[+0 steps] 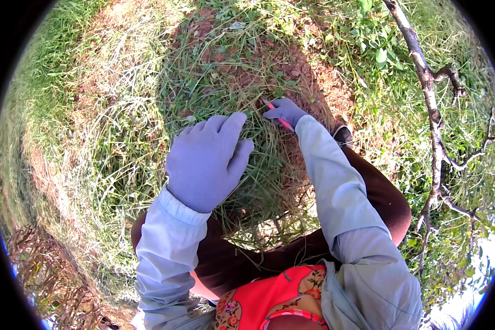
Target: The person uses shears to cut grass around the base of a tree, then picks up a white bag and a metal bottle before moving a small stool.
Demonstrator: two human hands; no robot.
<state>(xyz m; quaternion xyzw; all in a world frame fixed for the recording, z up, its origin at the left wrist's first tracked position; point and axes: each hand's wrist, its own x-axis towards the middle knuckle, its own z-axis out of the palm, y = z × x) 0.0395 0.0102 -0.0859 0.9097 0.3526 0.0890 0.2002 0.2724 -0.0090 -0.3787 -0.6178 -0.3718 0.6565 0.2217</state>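
Note:
My left hand, in a lavender knit glove, is raised over cut grass between my knees. Its thumb is spread from the fingers and nothing shows in it; the palm side is hidden. Farther out, my right hand, gloved alike, grips the pinkish-red handle of a small hand tool. A short dark part of the tool shows ahead of the hand, at the grass and bare soil. Stems hide the rest, so its exact kind cannot be told.
Reddish soil lies beyond my right hand. A bare tree branch with side twigs runs along the right. Pale cut grass covers the left, with dry brown plants at lower left. My shoe is beside my right forearm.

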